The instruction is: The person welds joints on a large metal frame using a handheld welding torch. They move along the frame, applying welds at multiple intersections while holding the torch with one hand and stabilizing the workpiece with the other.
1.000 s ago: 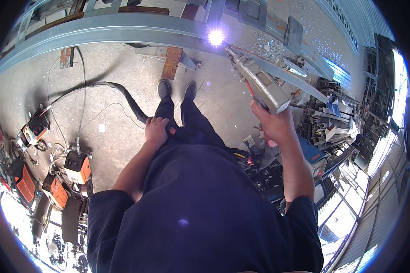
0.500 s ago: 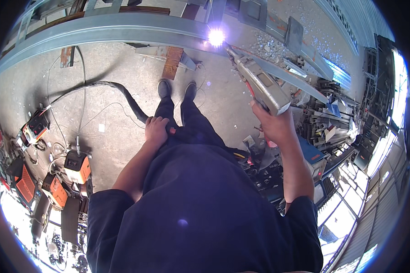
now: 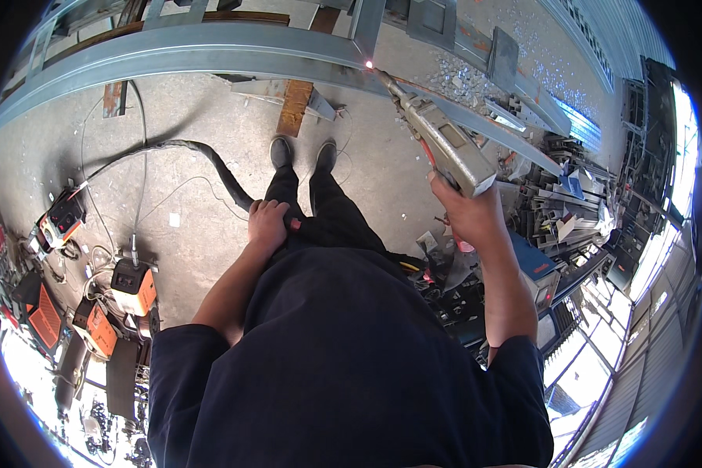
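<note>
My right hand is wrapped round the back end of a grey, boxy welding gun with a red strip along its side. The gun's nozzle points up and left at a corner of the galvanised steel frame, where a small pinkish spot glows. My left hand rests closed at my left thigh, over a thick black sleeved cable that arcs in from the left. Its palm and part of the cable are hidden under the fingers.
Orange and black machines with hoses stand at the left. A rusty steel piece lies just ahead of my shoes. Stacked metal sections and a blue box-shaped machine are at the right. Thin cables cross the concrete floor.
The bright white-violet arc at the gun's tip has died down to a small glowing spot, and the steel corner now shows clearly. Both hands have stayed nearly still.
</note>
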A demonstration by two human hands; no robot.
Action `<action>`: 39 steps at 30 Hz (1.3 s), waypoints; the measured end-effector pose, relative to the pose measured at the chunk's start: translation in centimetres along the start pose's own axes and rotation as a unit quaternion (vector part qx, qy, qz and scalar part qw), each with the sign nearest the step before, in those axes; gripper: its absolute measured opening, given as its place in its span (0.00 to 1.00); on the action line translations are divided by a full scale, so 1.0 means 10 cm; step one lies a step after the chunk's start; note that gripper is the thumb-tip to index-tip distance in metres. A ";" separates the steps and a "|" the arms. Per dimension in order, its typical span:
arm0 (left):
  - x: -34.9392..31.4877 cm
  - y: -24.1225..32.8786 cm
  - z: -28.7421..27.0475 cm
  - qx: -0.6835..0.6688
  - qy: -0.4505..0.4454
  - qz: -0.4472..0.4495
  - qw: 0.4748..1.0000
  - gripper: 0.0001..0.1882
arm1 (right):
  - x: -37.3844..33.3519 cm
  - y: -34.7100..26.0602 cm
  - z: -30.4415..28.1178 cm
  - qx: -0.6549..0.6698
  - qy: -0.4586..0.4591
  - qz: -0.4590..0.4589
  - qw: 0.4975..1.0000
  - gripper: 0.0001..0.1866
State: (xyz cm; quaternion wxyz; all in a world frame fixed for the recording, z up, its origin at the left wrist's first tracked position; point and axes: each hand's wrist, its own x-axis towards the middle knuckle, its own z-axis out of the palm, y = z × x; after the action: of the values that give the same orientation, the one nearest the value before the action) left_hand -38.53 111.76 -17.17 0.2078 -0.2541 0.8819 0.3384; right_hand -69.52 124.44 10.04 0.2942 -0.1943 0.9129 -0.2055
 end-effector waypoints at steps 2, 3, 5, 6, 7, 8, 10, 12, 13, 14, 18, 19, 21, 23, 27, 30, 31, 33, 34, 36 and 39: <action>0.00 0.01 -0.01 -0.004 -0.001 -0.002 1.000 0.13 | 0.00 0.01 0.02 -0.003 0.009 -0.008 1.000 0.23; 0.00 0.01 -0.01 -0.005 0.000 -0.001 1.000 0.13 | 0.00 0.02 0.02 -0.004 0.013 -0.012 1.000 0.23; 0.00 0.00 0.00 -0.006 0.001 0.000 1.000 0.13 | 0.00 0.02 0.01 -0.010 0.003 -0.006 1.000 0.23; 0.00 0.00 0.00 -0.006 0.004 0.001 1.000 0.13 | 0.01 0.02 0.01 -0.013 -0.003 -0.002 1.000 0.23; 0.00 0.00 0.01 -0.006 0.006 0.002 1.000 0.13 | 0.01 0.01 0.01 -0.009 0.002 -0.008 1.000 0.24; 0.00 0.00 0.01 -0.007 0.009 0.002 1.000 0.13 | 0.00 0.00 0.01 -0.005 0.006 -0.014 1.000 0.24; 0.00 0.00 0.00 -0.008 0.009 0.001 1.000 0.13 | 0.00 -0.01 0.01 -0.007 0.007 -0.019 1.000 0.25; 0.00 0.03 -0.01 -0.005 0.014 -0.002 1.000 0.13 | 0.00 -0.03 0.01 -0.001 0.014 -0.009 1.000 0.26; 0.00 0.03 -0.02 -0.006 0.012 -0.002 1.000 0.13 | 0.00 -0.03 0.01 0.005 0.012 -0.007 1.000 0.26; -0.01 0.04 -0.04 -0.008 0.011 -0.003 1.000 0.13 | 0.00 -0.03 0.01 0.012 0.010 -0.006 1.000 0.26; -0.01 0.02 -0.01 0.000 0.009 -0.001 1.000 0.14 | 0.00 -0.01 0.01 0.001 0.004 0.012 1.000 0.24; -0.01 0.02 0.00 -0.001 0.007 -0.002 1.000 0.14 | 0.00 -0.03 0.01 0.006 -0.003 0.031 1.000 0.24; 0.00 0.02 -0.02 -0.003 0.002 -0.002 1.000 0.14 | 0.00 -0.09 -0.02 0.016 -0.019 0.068 0.997 0.23; 0.00 0.01 0.00 -0.005 0.007 0.000 1.000 0.14 | 0.00 -0.05 -0.01 0.006 -0.008 0.041 0.999 0.23; 0.01 0.00 0.03 -0.003 0.013 0.003 1.000 0.14 | 0.01 0.00 0.02 0.017 0.009 0.004 1.000 0.22; 0.01 -0.01 0.03 -0.007 0.013 0.004 1.000 0.14 | 0.02 0.00 0.01 -0.019 0.000 0.008 1.000 0.22; 0.01 0.00 0.03 -0.009 0.013 0.003 1.000 0.14 | 0.02 0.00 0.01 -0.016 0.001 0.004 1.000 0.23; 0.01 0.01 0.01 -0.012 0.012 0.001 1.000 0.13 | 0.02 0.01 0.01 -0.010 0.002 -0.003 1.000 0.23; 0.01 0.00 0.02 -0.010 0.010 0.001 1.000 0.13 | 0.02 -0.02 0.00 -0.001 0.004 0.000 1.000 0.23; 0.01 0.00 0.02 -0.009 0.010 0.000 1.000 0.13 | 0.02 0.00 0.01 -0.007 0.004 -0.011 1.000 0.23; 0.01 -0.01 0.03 -0.002 0.010 -0.001 1.000 0.13 | 0.03 -0.01 0.00 -0.008 0.000 -0.016 1.000 0.24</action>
State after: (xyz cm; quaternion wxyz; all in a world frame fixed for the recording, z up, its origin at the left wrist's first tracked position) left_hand -38.52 111.90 -17.45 0.1990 -0.2588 0.8828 0.3377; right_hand -69.74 124.20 9.94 0.2893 -0.2113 0.9114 -0.2028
